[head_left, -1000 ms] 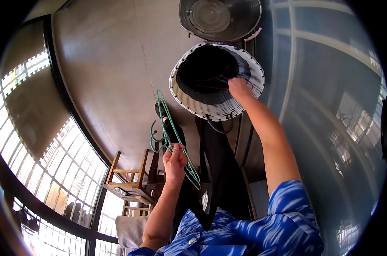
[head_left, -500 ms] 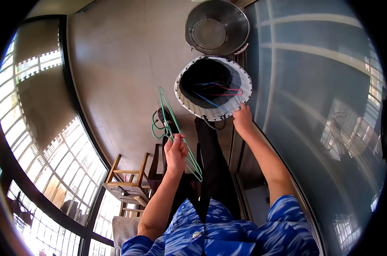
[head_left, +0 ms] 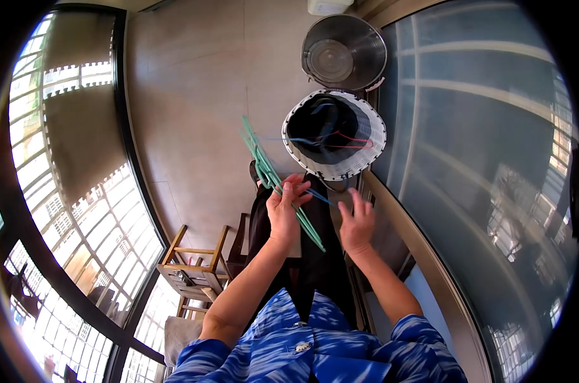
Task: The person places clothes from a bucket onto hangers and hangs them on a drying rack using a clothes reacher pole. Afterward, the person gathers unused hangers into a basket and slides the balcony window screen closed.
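Note:
My left hand (head_left: 288, 209) is closed around several green clothes hangers (head_left: 262, 159) bunched together, its outer fingers lifted apart. A thin blue hanger (head_left: 321, 197) shows between my hands, one length of it running behind the left fingers. My right hand (head_left: 357, 225) is beside the end of this blue hanger, thumb and fingers apart and slightly blurred; whether it touches the hanger is hard to see. Just beyond my hands stands a white woven basket (head_left: 370, 131) with a dark inside, with a red hanger (head_left: 356, 140) in its mouth. Something blue and blurred crosses the basket's left rim.
A metal bucket (head_left: 374, 57) stands behind the basket, near a white container (head_left: 328, 6). On the right runs a glass panel (head_left: 462, 134) with a frame along its lower edge. A wooden stool (head_left: 190, 268) is at the lower left, by barred windows (head_left: 104, 236).
My right hand has drawn back from the basket rim toward my left hand, and a blue hanger now shows between them. The green hangers have swung closer together and shifted right.

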Tool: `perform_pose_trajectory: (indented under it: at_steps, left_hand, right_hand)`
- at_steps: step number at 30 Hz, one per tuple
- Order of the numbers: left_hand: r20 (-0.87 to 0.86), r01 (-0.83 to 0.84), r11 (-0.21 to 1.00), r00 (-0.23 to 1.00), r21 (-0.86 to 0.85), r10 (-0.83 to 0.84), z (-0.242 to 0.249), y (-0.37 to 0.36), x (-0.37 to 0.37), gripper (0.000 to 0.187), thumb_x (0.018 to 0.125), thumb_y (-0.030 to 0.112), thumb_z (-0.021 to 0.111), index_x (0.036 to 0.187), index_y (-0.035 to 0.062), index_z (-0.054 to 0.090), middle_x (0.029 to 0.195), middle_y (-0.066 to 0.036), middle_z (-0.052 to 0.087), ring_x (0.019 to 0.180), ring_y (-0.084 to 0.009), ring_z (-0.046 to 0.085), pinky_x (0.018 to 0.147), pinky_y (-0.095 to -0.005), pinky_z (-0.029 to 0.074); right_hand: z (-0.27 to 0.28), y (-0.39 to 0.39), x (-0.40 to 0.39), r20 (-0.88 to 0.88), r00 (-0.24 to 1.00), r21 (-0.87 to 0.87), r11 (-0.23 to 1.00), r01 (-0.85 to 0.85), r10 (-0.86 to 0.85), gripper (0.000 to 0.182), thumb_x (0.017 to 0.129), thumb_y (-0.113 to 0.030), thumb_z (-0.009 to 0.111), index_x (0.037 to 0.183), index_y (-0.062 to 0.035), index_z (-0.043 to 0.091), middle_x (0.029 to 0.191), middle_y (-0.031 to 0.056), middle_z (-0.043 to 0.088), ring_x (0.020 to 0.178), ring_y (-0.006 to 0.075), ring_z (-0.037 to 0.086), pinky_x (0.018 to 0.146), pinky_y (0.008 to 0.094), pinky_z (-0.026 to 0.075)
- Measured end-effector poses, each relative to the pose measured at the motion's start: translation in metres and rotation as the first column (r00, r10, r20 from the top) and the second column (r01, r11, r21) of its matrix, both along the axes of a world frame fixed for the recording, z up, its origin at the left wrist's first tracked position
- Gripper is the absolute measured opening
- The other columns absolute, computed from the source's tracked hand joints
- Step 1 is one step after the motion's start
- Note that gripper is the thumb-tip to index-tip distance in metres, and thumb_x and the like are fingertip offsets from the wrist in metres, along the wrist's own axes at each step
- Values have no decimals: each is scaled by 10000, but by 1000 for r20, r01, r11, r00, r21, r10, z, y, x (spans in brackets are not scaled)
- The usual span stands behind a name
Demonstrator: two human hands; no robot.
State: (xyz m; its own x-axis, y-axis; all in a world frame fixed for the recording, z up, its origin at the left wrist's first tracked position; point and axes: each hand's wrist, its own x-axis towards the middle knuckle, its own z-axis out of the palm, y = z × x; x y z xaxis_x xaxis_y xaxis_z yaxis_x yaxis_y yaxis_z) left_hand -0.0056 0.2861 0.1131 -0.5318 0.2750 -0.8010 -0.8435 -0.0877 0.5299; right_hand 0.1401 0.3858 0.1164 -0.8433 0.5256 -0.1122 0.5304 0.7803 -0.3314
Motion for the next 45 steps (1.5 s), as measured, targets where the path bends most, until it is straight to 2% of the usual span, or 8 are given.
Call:
perform_pose_trajectory:
  at_steps: [9, 18, 20, 22, 24, 26, 32, 45]
  left_hand:
    - [267, -271, 938, 940, 215, 211, -19, -23, -15, 405, 818, 81, 381, 1206, -18, 442, 888, -111, 569, 799, -220, 541, 791, -366, 431]
    - [315, -460, 887, 848, 35, 427, -83, -58, -15, 176, 918, 153, 437, 758, 85, 468, 527, 42, 236, 459, -94, 242, 549, -274, 306]
    - [206, -449, 893, 872, -30, 445, -99, -68, -12, 237, 941, 205, 430, 736, 89, 459, 520, 42, 224, 442, -93, 218, 503, -266, 280]
    - [154, -421, 894, 883, -155, 443, -100, -61, -15, 267, 949, 245, 434, 734, 89, 447, 526, 43, 229, 432, -86, 196, 451, -245, 235]
    - [109, -249, 920, 950, -303, 293, -104, -58, -15, 270, 939, 237, 466, 722, 79, 435, 545, 39, 240, 442, -84, 188, 425, -239, 199]
    - [129, -220, 926, 954, -306, 269, -106, -58, -9, 258, 935, 237, 474, 733, 81, 440, 555, 41, 246, 446, -76, 195, 409, -235, 175]
    - [189, -190, 935, 949, -300, 254, -92, -38, 1, 255, 946, 235, 448, 742, 84, 434, 567, 39, 254, 450, -65, 191, 412, -226, 176]
    - [429, -85, 996, 900, 10, 72, -12, 11, 12, 207, 957, 234, 430, 811, 87, 434, 609, 52, 268, 491, -54, 240, 437, -214, 219]
  right_hand:
    - [-11, -38, -29, -157, 958, -244, 930, -274, 241, 91, 767, -47, 572, 831, 5, 610, 1170, 82, 562, 844, 227, 521, 728, 347, 404]
    - [-104, 33, -55, -347, 935, -838, 472, -275, -71, 107, 653, -101, 553, 562, -65, 597, 1074, 144, 620, 1014, 286, 556, 886, 383, 375]
    - [-161, 40, -56, 121, 854, -986, -164, 43, -507, 173, 690, -111, 523, 546, -52, 599, 901, 158, 657, 890, 305, 596, 804, 355, 433]
    - [-230, 70, -57, 297, 867, -917, 134, 375, -400, 189, 715, -121, 509, 589, -33, 619, 762, 153, 655, 806, 317, 606, 715, 354, 469]
    - [-295, 114, -48, 299, 944, -307, 951, -42, 138, 216, 781, -210, 569, 838, -14, 641, 892, 129, 649, 877, 286, 588, 732, 385, 460]
    - [-360, 142, -10, 330, 928, 120, 968, -222, 172, 300, 808, -259, 574, 972, -9, 595, 1002, 124, 611, 950, 278, 558, 808, 417, 421]
    - [-384, 161, 8, 779, 572, -135, 960, -246, 256, 237, 825, -159, 525, 988, -11, 612, 1036, 182, 611, 976, 288, 569, 840, 425, 421]
    - [-251, 77, 27, 350, 891, -398, 815, 421, -289, 215, 788, -185, 562, 665, -9, 571, 674, 205, 574, 692, 397, 563, 611, 482, 433]
